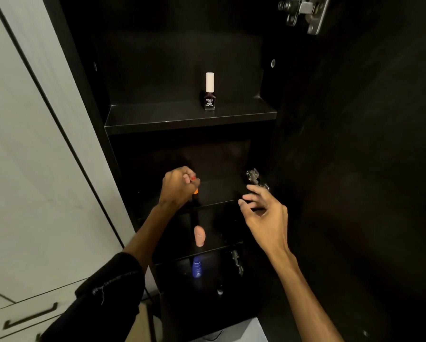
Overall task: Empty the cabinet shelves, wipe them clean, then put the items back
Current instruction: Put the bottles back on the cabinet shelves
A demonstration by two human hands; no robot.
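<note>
A dark nail polish bottle (pixel 209 95) with a white cap stands upright on the upper shelf (pixel 157 119) of the black cabinet. My left hand (pixel 178 187) is curled over the second shelf (pixel 222 191) and grips a small item of which only an orange tip shows. My right hand (pixel 264 211) hovers at that shelf's front right with loosely spread fingers, holding nothing. A pink bottle (pixel 199 236) stands on the third shelf. A blue bottle (pixel 197 267) and a small dark item (pixel 220 290) sit on the shelf below that.
The open cabinet door (pixel 355 169) stands on the right, with metal hinges (pixel 303 13) at the top and beside my right hand. White cupboard fronts (pixel 34 169) and a drawer with a dark handle (pixel 30 317) lie to the left.
</note>
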